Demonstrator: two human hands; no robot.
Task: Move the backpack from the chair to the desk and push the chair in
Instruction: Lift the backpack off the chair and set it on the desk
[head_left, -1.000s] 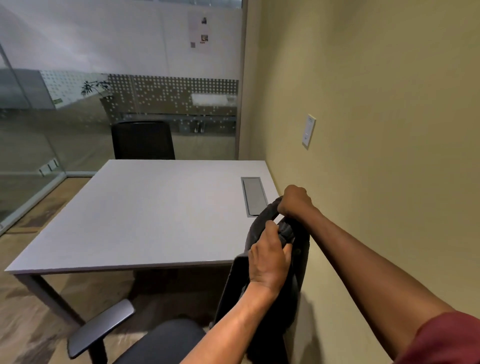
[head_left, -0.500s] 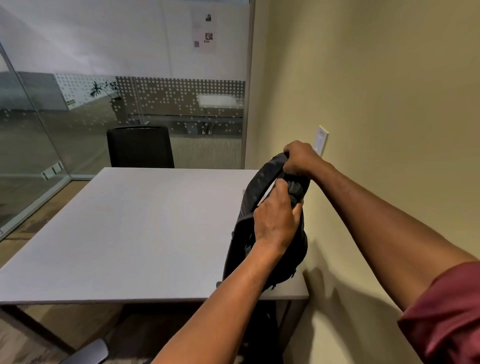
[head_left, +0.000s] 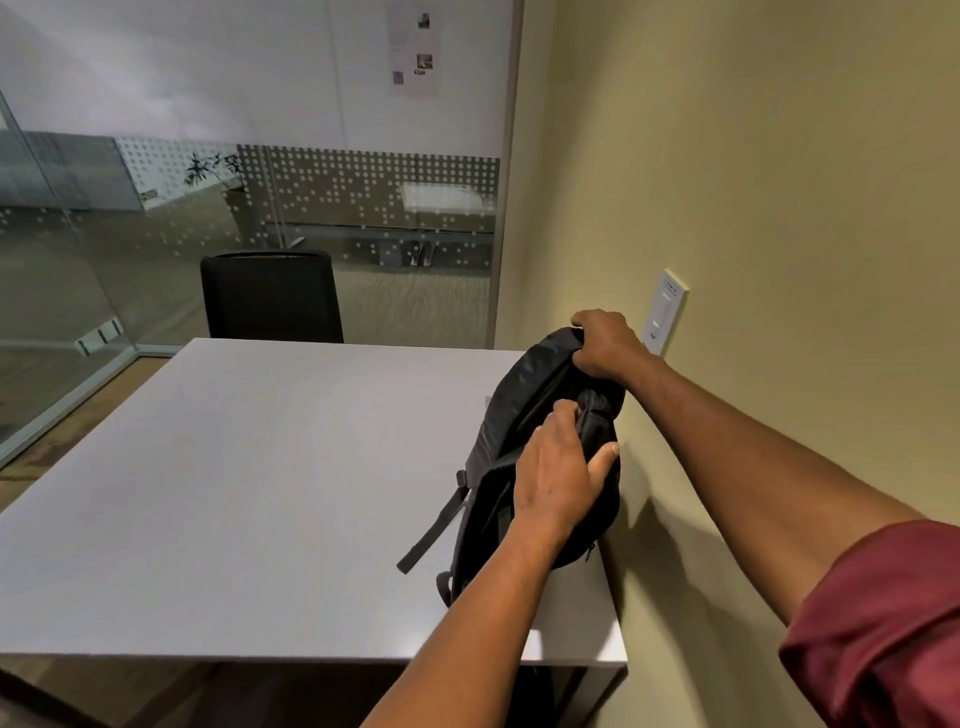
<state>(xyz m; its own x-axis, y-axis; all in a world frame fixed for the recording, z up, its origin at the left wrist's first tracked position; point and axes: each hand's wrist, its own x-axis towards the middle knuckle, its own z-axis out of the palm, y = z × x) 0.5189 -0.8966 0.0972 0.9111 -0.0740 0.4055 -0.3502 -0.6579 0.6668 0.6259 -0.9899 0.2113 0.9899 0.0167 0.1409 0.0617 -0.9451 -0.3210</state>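
You had the backpack (head_left: 524, 415) standing upright on the desk (head_left: 249, 493) at about 3 o'clock, near the right edge and close to the yellow wall (head_left: 753, 182). Your right hand (head_left: 605, 345) was closed over its top; your left hand (head_left: 563, 475) was wrapped around the upper side, thumb out against the fabric. Black matte woven fabric, soft, rounded top, creasing under your grip, so likely it sags if released; weight probably moderate. Best hold looked like the top, with a second hand steadying the body. A loose strap (head_left: 434, 525) trailed at 7 o'clock of the bag across the smooth pale laminate. The chair to push in wasn't visible; only a black chair (head_left: 270, 296) at 12 o'clock.
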